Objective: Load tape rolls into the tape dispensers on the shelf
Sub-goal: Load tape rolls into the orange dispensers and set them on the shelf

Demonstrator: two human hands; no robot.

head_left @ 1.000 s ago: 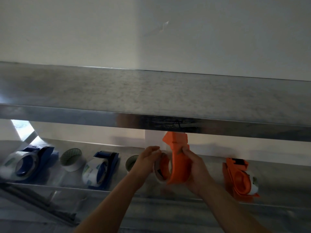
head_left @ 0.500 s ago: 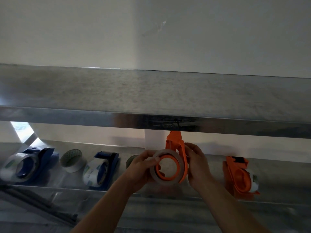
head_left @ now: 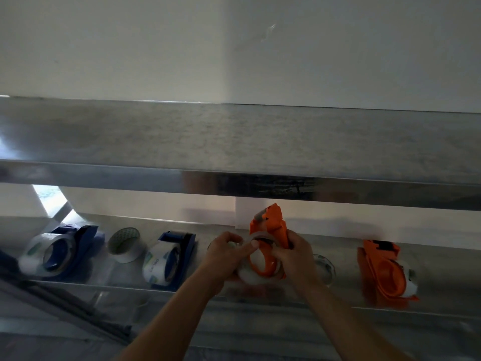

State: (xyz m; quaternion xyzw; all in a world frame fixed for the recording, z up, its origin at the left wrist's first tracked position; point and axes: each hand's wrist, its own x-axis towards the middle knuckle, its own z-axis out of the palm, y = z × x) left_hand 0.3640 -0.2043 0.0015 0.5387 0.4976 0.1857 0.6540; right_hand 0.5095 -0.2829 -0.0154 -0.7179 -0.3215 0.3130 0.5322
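**Steel shelving on a white wall, with a tape roll (head_left: 248, 276) held at an orange dispenser (head_left: 270, 227)**

Two steel shelves are seen fixed against a white wall (head_left: 156, 48). The upper shelf (head_left: 234, 142) is viewed from just above its dull top, and the lower shelf (head_left: 447, 269) is seen beneath its front edge.

The orange dispenser is held upright above the lower shelf, near the middle, with its cutter end raised towards the underside of the upper shelf. The right hand (head_left: 294, 256) is curled round the dispenser's handle side. The tape roll is gripped by the left hand (head_left: 223, 256), with the thumb laid across the roll's upper edge and the fingers wrapped behind it. The roll is pressed against the round body of the dispenser, and an orange ring shows in front of it. Whether the roll is fully seated on the hub cannot be told.

At the far left of the lower shelf a blue dispenser (head_left: 80, 241) is laid with a pale roll mounted in it. Just beside it a loose roll (head_left: 125, 243) is stood on edge. A second blue dispenser (head_left: 182, 243), also loaded, is placed to the right of that, close to the left wrist. A clear roll (head_left: 324, 267) is partly hidden behind the right hand. Well to the right, a second orange dispenser (head_left: 382, 272) is rested on the shelf with a roll fitted in it
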